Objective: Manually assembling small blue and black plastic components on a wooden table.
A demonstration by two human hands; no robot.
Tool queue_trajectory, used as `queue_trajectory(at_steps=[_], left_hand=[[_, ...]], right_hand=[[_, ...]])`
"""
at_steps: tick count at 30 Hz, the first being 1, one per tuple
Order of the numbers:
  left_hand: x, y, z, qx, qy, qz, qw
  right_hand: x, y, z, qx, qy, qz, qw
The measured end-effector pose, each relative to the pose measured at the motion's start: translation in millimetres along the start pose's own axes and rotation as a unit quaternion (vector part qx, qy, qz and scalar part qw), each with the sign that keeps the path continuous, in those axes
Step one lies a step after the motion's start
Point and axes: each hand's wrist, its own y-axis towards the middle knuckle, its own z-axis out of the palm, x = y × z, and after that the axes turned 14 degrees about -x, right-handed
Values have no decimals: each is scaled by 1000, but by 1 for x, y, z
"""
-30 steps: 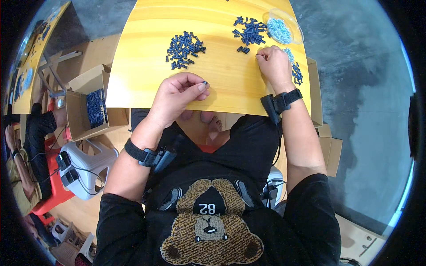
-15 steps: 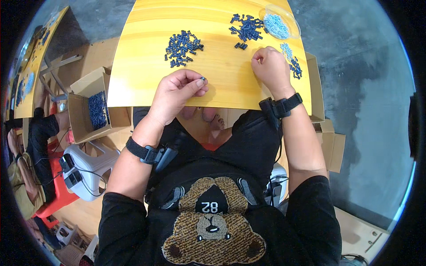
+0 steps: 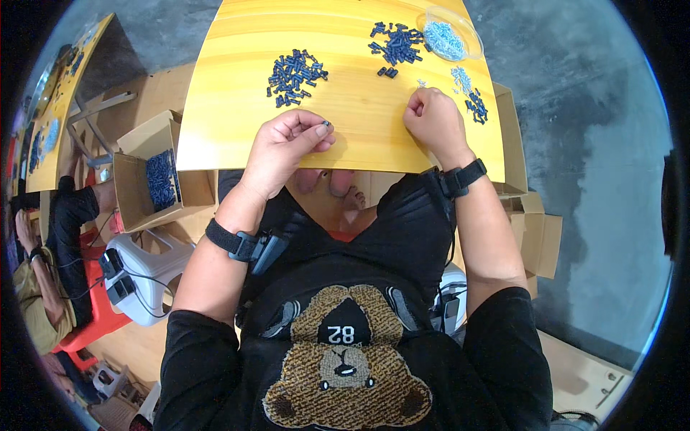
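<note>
Left hand (image 3: 287, 144) pinches 1 small dark part (image 3: 325, 124), raised for handling. Right hand (image 3: 433, 118) clenched at 2 o'clock, beside pale pieces (image 3: 461, 75); contents unclear.

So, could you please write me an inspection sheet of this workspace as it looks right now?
Surface: yellow wooden table, bare at its left part.
Job's things: left hand pinches a small dark part; right hand rests closed on the table; two piles of dark blue parts; clear dish of light blue parts.
Clutter: loose parts near the right edge.
Hands: both wear wrist straps.
Cables: black leads by the white stool.
Surroundings: cardboard box of blue parts; concrete floor.
</note>
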Motion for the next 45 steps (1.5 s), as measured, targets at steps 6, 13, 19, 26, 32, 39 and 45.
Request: queue_trajectory(at_steps=[6,13,19,26,32,39,45], left_hand=[[1,1,0,3,2,5,1000],[0,0,1,-6,23,10,1000],[-3,-3,7,-28,3,18,999],[-1,-2,3,-13,32,19,999],[-3,-4,6,-26,9,22,999],[0,-3,3,-20,17,30,999],[1,-3,3,-13,33,36,999]], right_hand=[[4,-7,-4,-17,18,12,1000],[17,-10,-10,-42,84,4,996],[32,-15,-11,-28,191,-12,981],[39,-19,-9,-25,256,-4,966],[42,-21,-7,-30,268,-10,963],[50,-28,-8,0,303,2,953],[48,-31,-7,-7,286,-12,958]])
